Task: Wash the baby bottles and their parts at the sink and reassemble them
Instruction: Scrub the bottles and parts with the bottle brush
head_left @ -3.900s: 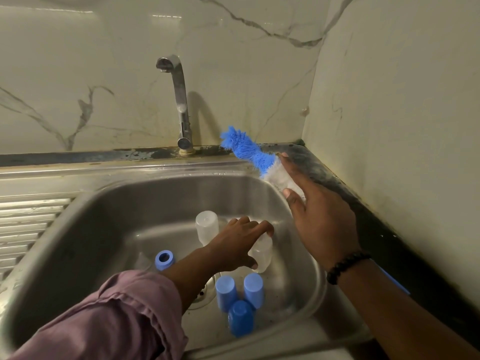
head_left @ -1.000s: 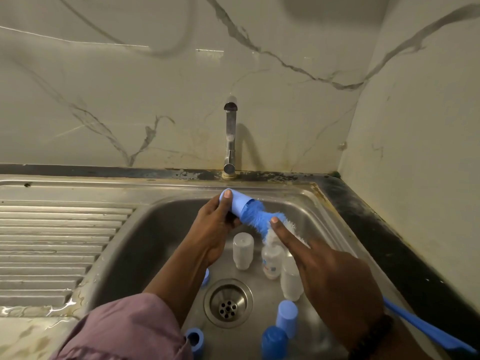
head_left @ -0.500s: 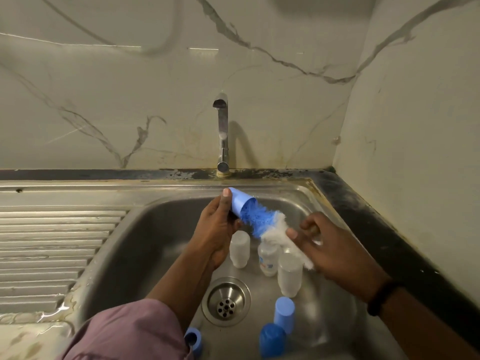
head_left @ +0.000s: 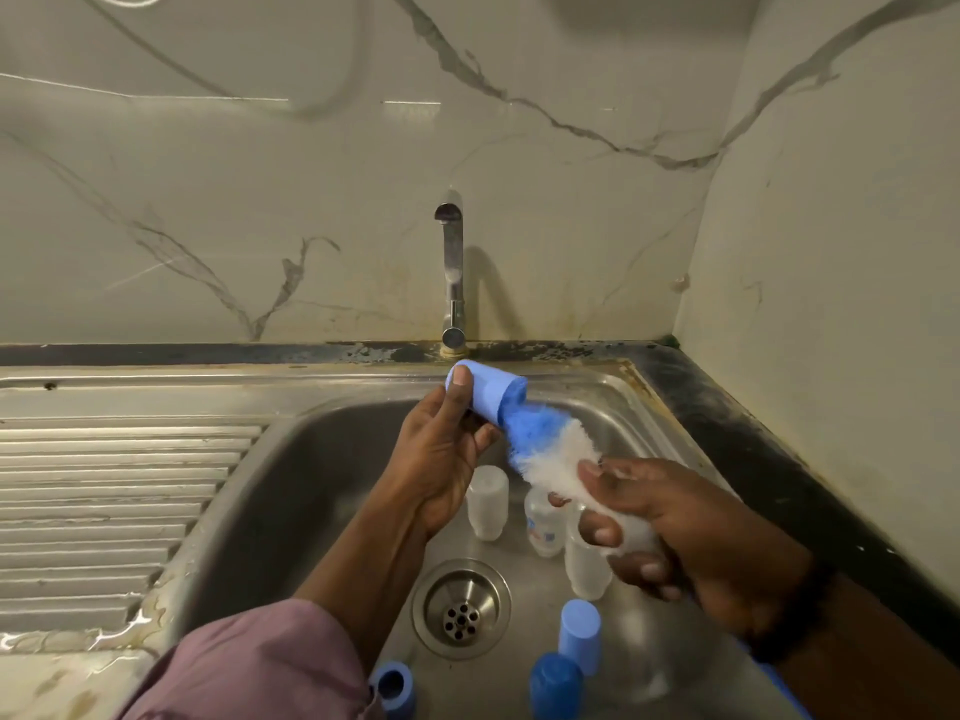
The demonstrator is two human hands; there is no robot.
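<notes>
- Pale marble-patterned wall panels point(head_left: 260, 200) with grey veins stand behind a steel sink point(head_left: 322, 459) set into a dark-edged worktop point(head_left: 753, 433).
- A chrome tap point(head_left: 453, 272) rises at the back rim of the sink; no water is visible coming from it.
- A ribbed steel draining board point(head_left: 114, 511) lies to the left of the basin.
- The left hand point(head_left: 441, 459) is raised over the basin, its fingers and thumb curled around a light blue bottle cap point(head_left: 488, 392), held tilted with its open end facing right.
- The right hand point(head_left: 670, 527) has its fingers closed around the white bristles of a bottle brush point(head_left: 545, 444); the brush's blue bristle tip is pushed into the cap's opening.
- A dark beaded bracelet point(head_left: 795, 610) circles the right wrist, and a mauve sleeve point(head_left: 249, 667) covers the left forearm.
- On the basin floor, three clear bottles stand close together behind the round drain point(head_left: 461, 609): one point(head_left: 487, 504) on the left, one with a printed label point(head_left: 543, 527) in the middle, one point(head_left: 584, 563) on the right, partly hidden by the right hand.
- Nearer the viewer, a light blue cap point(head_left: 579, 641) and a darker blue cap point(head_left: 555, 685) stand just beside each other, right of the drain.
- A blue ring piece point(head_left: 393, 688) lies left of them, by the sleeve.
</notes>
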